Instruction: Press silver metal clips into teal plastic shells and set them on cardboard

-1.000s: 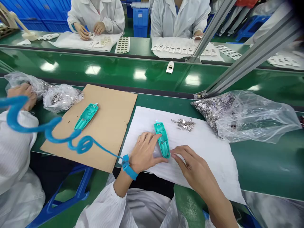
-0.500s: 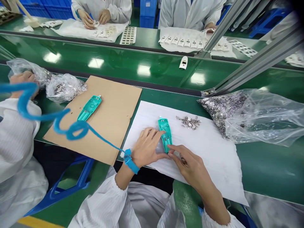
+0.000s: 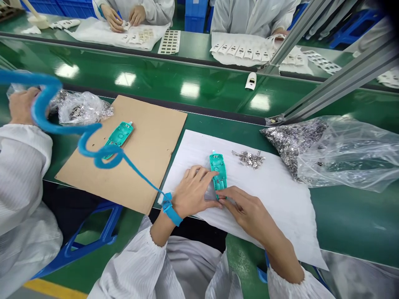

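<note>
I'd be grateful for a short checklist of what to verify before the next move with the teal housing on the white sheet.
1. Blue wrist strap on the left hand: ok, fastened at the wrist, with its coiled cord attached.
2. Teal plastic housing steadied: ok, the left hand rests against its side and the right hand meets its lower end.
3. Small metal parts within reach: ok, piled beside the housing.
4. Second teal housing free of the cord: cannot tell, the cord crosses it in view.
5. Lower end of the first housing: cannot tell, the right hand's fingers hide it.
</note>
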The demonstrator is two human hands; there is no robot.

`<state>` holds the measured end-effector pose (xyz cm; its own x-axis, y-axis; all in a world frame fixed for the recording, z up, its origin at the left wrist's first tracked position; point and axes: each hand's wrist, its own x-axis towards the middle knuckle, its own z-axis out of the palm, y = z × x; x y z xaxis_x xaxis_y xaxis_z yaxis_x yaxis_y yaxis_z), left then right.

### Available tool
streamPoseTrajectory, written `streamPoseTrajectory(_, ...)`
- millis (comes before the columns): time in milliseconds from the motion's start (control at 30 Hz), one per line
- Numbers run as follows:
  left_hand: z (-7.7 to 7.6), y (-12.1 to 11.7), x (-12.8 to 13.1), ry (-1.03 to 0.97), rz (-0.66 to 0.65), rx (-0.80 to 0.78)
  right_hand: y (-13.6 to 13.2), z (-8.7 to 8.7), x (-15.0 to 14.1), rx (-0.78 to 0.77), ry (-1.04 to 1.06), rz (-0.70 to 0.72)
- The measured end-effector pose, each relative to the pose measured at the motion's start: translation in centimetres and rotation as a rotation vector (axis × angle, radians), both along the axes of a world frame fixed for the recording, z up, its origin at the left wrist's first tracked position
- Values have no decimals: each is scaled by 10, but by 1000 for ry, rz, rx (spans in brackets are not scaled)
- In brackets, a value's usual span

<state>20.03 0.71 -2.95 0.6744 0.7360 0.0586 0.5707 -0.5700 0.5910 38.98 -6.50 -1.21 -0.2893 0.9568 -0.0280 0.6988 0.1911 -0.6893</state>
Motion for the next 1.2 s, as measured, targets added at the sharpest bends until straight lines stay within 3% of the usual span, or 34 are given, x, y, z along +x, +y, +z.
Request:
streamPoseTrajectory(367,1,0,0,3,0,-4,-5,8,13,-12,-20,-59)
streamPoseTrajectory(700,0,0,1,3,3,-2,-5,6,10,63,-225,-5)
streamPoseTrajectory(1200,1,0,1,15,-1,21,-2,9,2,156,-300,60)
